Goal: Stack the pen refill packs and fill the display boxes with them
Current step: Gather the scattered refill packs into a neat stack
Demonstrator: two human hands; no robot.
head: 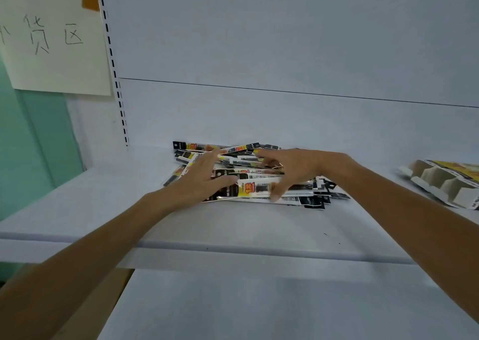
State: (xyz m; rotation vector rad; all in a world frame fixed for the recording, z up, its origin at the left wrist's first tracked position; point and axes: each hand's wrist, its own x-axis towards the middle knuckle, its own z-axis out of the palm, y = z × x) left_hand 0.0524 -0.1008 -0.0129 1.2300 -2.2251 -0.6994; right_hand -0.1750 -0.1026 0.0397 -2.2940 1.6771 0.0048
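Pen refill packs (255, 187) sit in a loose, crisscrossed heap at centre frame, on the white shelf (233, 225), pushed close to the back panel (259, 116).

Left hand (204, 175): fingers apart and flat on the left end of the heap. Looks like I'm pinning that end so it can't skate.

Right hand (293, 170): fingers apart and arched over the right half, thumb (275, 195) at the near edge of the top pack. No clamp that I can see. Reads as bracketing the heap to square it up.

Display box (440, 184) is at the right edge of frame, lying tilted with its compartments showing, well apart from the heap.

Room: bare shelf in front of the heap down to the front lip (259, 251), and bare shelf between the heap and the box. The back panel blocks any push away from me, so I'd rake toward me, then slide right.
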